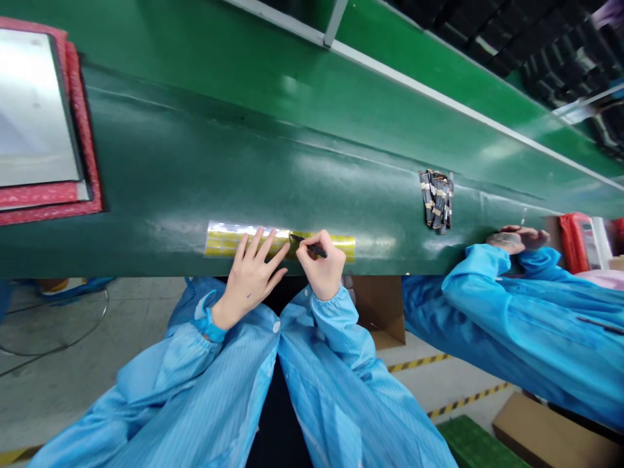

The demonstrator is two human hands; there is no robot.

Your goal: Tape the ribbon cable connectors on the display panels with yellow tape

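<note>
Nearest, a thin, finely striped blue smock [195, 403] with a white round button drapes at six o'clock. Above it, the left hand [251, 276], a small dark ink mark on its back, lies with fingers splayed flat on a glossy strip [281, 237], grasping nothing. The right hand [322, 268] pinches a slim black pen [316, 249], its tip at the strip's middle. Long and film-like, the strip lies along the bench's near edge, yellow in rows of small rectangles, clear and shiny toward ten o'clock; any print is too small to read. Beneath is the smooth, dark-green bench top [234, 169]. Farther off, flat black pieces [439, 201] with tan bands bunch toward two o'clock, a co-worker's sleeves [478, 260] rest at three, and silvery panels [36, 110] in red foam sheets [90, 156] sit at ten.
</note>
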